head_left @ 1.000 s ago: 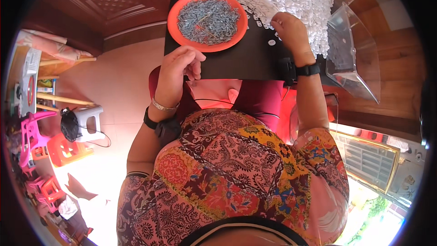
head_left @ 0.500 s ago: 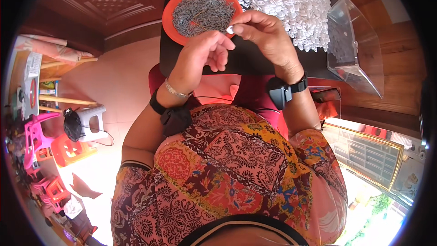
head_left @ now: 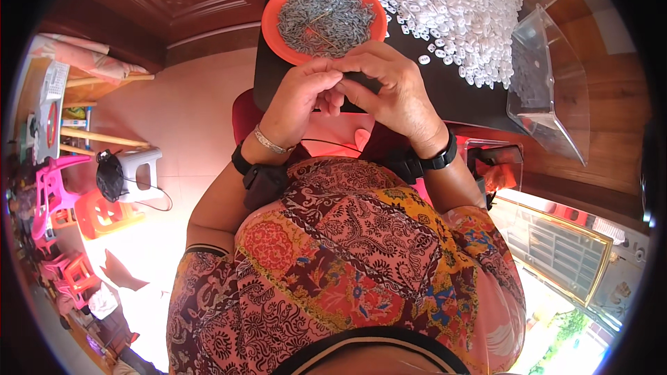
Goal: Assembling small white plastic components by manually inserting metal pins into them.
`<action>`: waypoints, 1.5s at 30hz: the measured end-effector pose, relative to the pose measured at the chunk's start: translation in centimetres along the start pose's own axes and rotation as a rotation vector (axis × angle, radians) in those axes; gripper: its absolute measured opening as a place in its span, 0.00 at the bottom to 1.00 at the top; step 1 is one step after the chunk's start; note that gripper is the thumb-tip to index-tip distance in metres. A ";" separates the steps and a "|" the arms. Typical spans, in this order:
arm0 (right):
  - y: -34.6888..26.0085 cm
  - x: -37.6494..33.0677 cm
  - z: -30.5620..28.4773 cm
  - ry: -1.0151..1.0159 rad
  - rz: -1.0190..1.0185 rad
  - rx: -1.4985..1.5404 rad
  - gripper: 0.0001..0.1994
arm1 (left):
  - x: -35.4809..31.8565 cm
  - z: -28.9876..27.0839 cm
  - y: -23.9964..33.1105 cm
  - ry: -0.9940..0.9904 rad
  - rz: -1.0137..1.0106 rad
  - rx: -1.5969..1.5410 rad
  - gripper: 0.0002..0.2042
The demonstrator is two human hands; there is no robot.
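Note:
My left hand (head_left: 300, 97) and my right hand (head_left: 397, 94) meet at the fingertips just in front of an orange-red plate (head_left: 272, 43). Both are pinched closed, with thumbs and forefingers touching one another. Whatever lies between them is hidden by the fingers. Heaped on the plate are thin grey screw-like pieces (head_left: 323, 17), with a few yellowish ones among them. A large pile of small white oval pieces with holes (head_left: 462, 7) covers the table to the right of the plate. One white oval piece (head_left: 424, 60) sits apart near my right hand.
The dark table (head_left: 451, 105) ends close to my lap. At its right stands a clear plastic bin (head_left: 545, 90), tilted on its side. Stools in pink, orange and grey (head_left: 142, 167) stand on the floor at left. A glazed gold frame (head_left: 556, 243) is at right.
My right hand has moved down and left to meet my left hand. The white piece that showed in its fingertips is now out of sight. The view has shifted slightly.

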State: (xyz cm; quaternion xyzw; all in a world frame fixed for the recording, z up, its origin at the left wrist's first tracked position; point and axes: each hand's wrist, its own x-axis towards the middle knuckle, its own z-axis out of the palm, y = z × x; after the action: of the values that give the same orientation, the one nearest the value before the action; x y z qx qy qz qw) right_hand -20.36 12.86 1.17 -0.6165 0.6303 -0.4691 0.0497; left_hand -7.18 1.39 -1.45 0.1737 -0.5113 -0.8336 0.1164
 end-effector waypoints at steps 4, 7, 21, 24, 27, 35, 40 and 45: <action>0.1 1.6 0.1 -0.060 -0.141 -0.070 0.10 | -0.8 -1.3 0.0 0.046 0.030 0.087 0.10; 2.9 3.2 -0.3 -0.089 0.055 -0.148 0.07 | -1.2 -2.1 0.2 0.146 0.110 0.147 0.10; 7.2 5.4 1.8 -0.027 0.016 -0.586 0.08 | -1.7 -2.7 0.5 0.216 0.121 0.148 0.11; 6.6 5.6 1.3 0.030 0.075 -0.465 0.10 | -1.3 -2.5 0.8 0.194 0.134 0.144 0.10; 6.6 5.6 1.2 0.020 0.106 -0.432 0.12 | -1.0 -2.0 1.0 0.169 0.139 0.145 0.11; 5.3 5.0 0.3 0.047 0.421 0.275 0.16 | 0.0 -0.8 1.9 0.128 0.186 0.211 0.10; 2.7 3.9 0.0 0.006 0.476 0.620 0.14 | 0.5 0.0 2.3 0.073 0.269 0.256 0.09; 1.1 3.1 0.2 0.013 0.400 0.719 0.11 | 0.4 0.8 2.5 0.056 0.298 0.288 0.09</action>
State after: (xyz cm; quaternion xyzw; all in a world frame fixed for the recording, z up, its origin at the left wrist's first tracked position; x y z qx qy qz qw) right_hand -21.78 10.03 1.94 -0.4222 0.5339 -0.6446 0.3481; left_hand -7.86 0.76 1.04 0.1338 -0.6417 -0.7203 0.2267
